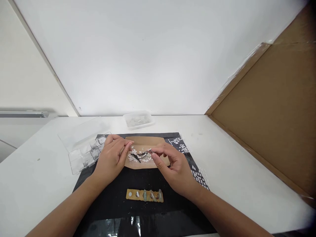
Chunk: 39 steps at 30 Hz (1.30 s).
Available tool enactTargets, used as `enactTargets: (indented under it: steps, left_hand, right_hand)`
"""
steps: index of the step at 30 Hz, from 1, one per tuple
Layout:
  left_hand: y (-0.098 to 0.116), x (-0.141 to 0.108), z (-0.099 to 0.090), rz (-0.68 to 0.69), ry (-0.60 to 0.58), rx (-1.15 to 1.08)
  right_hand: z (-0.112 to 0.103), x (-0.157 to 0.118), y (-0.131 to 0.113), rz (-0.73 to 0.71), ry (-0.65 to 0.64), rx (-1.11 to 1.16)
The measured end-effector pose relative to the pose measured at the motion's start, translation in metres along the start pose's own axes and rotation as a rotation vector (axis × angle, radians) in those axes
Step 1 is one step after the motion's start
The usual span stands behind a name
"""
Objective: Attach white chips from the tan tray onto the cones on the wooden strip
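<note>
My left hand is over the left side of a brown paper tray, thumb and forefinger pressed together; anything between them is too small to make out. Across the tray, my right hand pinches at its right side, with a small pale and dark bit at the fingertips that I cannot identify. Many small white chips lie in the tray between both hands. A thin, dark, crooked piece rests over the chips; whether it joins what the right fingers pinch is unclear.
Nearer me, a yellowish strip bearing several small stones lies on the black mat. A clear compartment box is open at left. A clear tub stands behind. Rows of white pieces lie right, near a cardboard panel.
</note>
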<state>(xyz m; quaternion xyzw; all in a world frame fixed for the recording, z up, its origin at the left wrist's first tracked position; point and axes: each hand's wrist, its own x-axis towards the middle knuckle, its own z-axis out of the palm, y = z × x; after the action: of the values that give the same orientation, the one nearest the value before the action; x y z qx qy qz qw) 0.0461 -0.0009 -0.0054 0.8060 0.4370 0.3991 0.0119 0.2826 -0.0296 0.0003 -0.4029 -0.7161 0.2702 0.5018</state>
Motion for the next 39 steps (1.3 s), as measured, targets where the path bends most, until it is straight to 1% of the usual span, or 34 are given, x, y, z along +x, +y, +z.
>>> enactTargets:
  steps: [2, 4, 7, 11, 13, 16, 19, 23, 25, 27, 32, 34, 39]
  left_hand:
    - [0.0, -0.001, 0.001, 0.032, 0.001, -0.026]
    - [0.0, -0.002, 0.003, 0.059, 0.007, -0.041]
    - [-0.001, -0.002, 0.005, 0.08, 0.037, -0.047]
    - [-0.003, -0.003, 0.006, 0.106, 0.044, -0.05]
    - [-0.004, -0.003, 0.005, 0.138, 0.05, -0.048]
    - [-0.005, -0.002, 0.003, 0.168, 0.089, -0.041]
    - [-0.004, -0.002, 0.001, 0.168, 0.135, -0.03]
    - [-0.003, -0.002, 0.002, 0.144, 0.173, -0.026]
    - [-0.003, -0.002, 0.003, 0.128, 0.177, -0.018]
    - [-0.003, -0.003, 0.004, 0.12, 0.182, -0.017]
    - [-0.001, -0.003, 0.004, 0.115, 0.195, -0.025]
    - [0.001, -0.003, 0.003, 0.116, 0.195, -0.024]
    - [0.004, -0.002, 0.001, 0.122, 0.165, -0.054]
  right_hand:
    - [0.0, 0.001, -0.001, -0.016, 0.007, 0.003]
    - [0.0, 0.001, -0.001, 0.008, -0.01, 0.003]
    - [0.002, -0.001, -0.004, 0.025, -0.062, -0.024]
    - [0.007, -0.005, -0.009, -0.018, -0.122, -0.064]
    - [0.01, -0.008, -0.011, -0.031, -0.141, -0.054]
    - [0.012, -0.01, -0.012, -0.023, -0.183, -0.021]
    - [0.012, -0.012, -0.013, -0.003, -0.243, 0.022]
    - [0.014, -0.015, -0.018, -0.064, -0.301, 0.065]
    - [0.017, -0.018, -0.02, -0.066, -0.277, 0.035]
    - [0.021, -0.02, -0.022, -0.036, -0.256, -0.009]
    - [0.029, -0.024, -0.025, -0.001, -0.337, -0.036]
    - [0.032, -0.026, -0.026, 0.006, -0.346, -0.05]
    - [0.039, -0.03, -0.022, -0.063, -0.37, -0.054]
